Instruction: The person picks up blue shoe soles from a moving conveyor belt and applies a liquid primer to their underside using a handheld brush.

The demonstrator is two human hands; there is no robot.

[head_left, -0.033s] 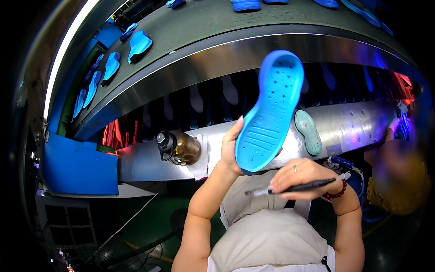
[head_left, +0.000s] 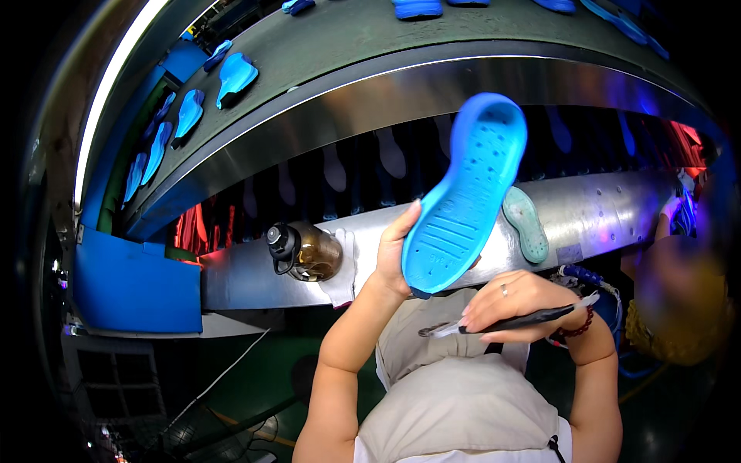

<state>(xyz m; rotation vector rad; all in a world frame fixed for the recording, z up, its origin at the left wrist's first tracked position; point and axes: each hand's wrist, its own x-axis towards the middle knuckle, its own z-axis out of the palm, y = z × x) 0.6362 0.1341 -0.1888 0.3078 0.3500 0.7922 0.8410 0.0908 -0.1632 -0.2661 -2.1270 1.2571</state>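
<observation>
A bright blue shoe sole [head_left: 455, 224] is raised over the metal ledge, its hollow inner side with ridges and small holes facing me. My left hand [head_left: 392, 255] grips it by the heel end, thumb along the left edge and fingertips just showing at the right. Below the sole, my right hand [head_left: 525, 297] is closed round a slim pen-like tool [head_left: 519, 321] with a black grip and a clear, dark-ended tip. That tip points left, apart from the sole. A pale green sole [head_left: 525, 224] lies on the ledge to the right.
On the metal ledge [head_left: 231, 278], a brown bottle [head_left: 315, 253] with a black lid stands beside a white glove [head_left: 340, 285]. Several blue soles ride on the dark conveyor belt [head_left: 332, 54] behind. Another person's yellow clothing [head_left: 679, 324] shows at the right.
The blue sole has shifted slightly right and tipped a little at its far end. The pen-like tool has turned slightly in my right hand.
</observation>
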